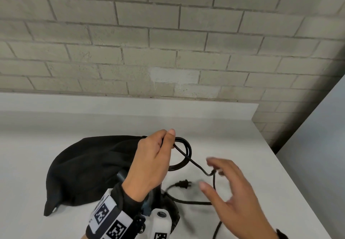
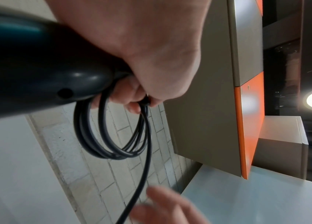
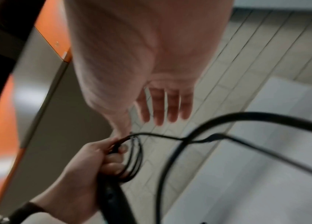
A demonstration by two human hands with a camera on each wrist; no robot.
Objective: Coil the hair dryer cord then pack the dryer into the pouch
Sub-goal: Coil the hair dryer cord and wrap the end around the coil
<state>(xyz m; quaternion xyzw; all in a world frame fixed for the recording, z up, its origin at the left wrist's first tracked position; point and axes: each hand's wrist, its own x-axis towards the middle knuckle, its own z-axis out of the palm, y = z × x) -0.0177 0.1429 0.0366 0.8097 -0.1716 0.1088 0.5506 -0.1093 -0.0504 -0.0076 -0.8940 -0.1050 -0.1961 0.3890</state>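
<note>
My left hand (image 1: 164,141) grips the dark hair dryer's handle (image 2: 36,68) and pinches several black loops of the coiled cord (image 1: 187,154) against it. The dryer's body (image 1: 172,210) shows below that wrist. From the coil the free cord (image 1: 197,167) runs down to a bend beside my right hand (image 1: 216,175), whose fingers (image 3: 170,106) are straight and spread. It is blurred, and whether it touches the cord I cannot tell. The rest of the cord lies on the table, ending in the plug (image 1: 183,184). The black pouch (image 1: 84,167) lies left of my hands.
The white table (image 1: 112,123) backs onto a grey brick wall (image 1: 168,42); its right edge (image 1: 291,173) runs diagonally beside my right hand. A grey and orange cabinet (image 2: 247,121) shows in the wrist views.
</note>
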